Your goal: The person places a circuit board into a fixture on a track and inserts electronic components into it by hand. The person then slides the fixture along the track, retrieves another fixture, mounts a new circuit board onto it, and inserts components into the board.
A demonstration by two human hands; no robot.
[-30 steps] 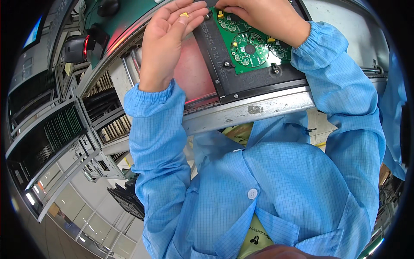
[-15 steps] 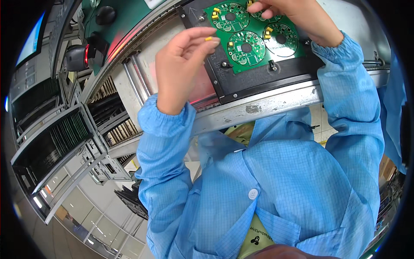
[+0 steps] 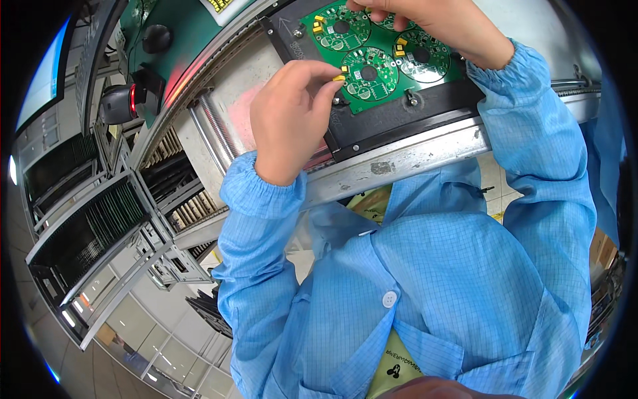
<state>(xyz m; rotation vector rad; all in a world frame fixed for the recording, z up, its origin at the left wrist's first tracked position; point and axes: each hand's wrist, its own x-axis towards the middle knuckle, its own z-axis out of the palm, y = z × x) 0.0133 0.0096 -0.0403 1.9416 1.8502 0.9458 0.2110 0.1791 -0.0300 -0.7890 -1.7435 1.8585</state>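
My left hand (image 3: 296, 110) pinches a small yellow block-shaped component (image 3: 339, 78) between thumb and forefinger. The component is at the left edge of a green circuit board panel (image 3: 379, 98), beside one of its round sections. Over the panel's far part reaches my right hand (image 3: 422, 20), its fingers bent close together near a far round section. Its fingertips lie at the picture's top edge, and whatever they hold is hidden. Similar yellow components (image 3: 319, 24) stand on the other round sections. A black carrier plate (image 3: 379, 124) with small clamps surrounds the panel.
A metal rail (image 3: 425, 149) runs along the near side of the carrier. To the left are a threaded metal shaft (image 3: 216, 126), a scanner with a red light (image 3: 119, 103) and a black mouse (image 3: 157, 39) on a green mat. Racks of boards (image 3: 90, 216) stand further left.
My left hand has moved right and slightly nearer, bringing the yellow component to the panel's left edge. My right hand has shifted slightly left. The view has shifted a little.
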